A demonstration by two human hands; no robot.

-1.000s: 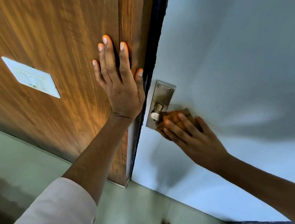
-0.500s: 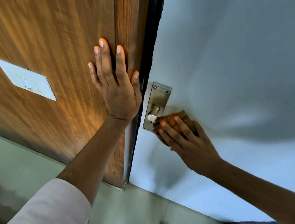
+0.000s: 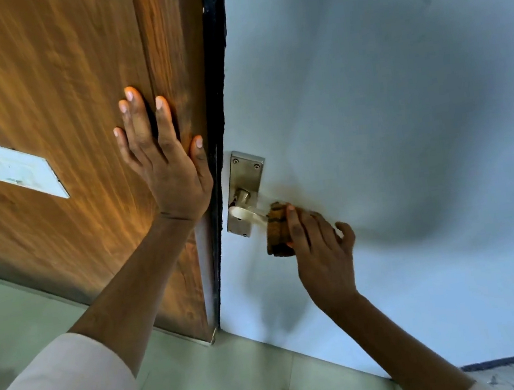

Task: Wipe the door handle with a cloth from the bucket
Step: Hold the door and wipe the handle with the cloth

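Brushed-metal lever door handle [image 3: 249, 214] runs sideways, free end pointing right under brown folded cloth [image 3: 278, 233], gripped by right hand [image 3: 320, 252]. Left hand [image 3: 166, 167] spread flat on wood panel [image 3: 53, 100].

Door handle [image 3: 246, 213]: silver metal lever sticking out from a spindle on a tall rectangular backplate [image 3: 246, 189], screws showing at the plate's top corners. Plate is sitting on the pale blue door face, just beside its dark edge. Lever is running out to the right, away from that edge, its far end disappearing under the cloth. Cloth [image 3: 277, 229]: brown-orange, bunched into a wad, wrapping the lever's outer end, pressing against it; motion blur is softening the lever
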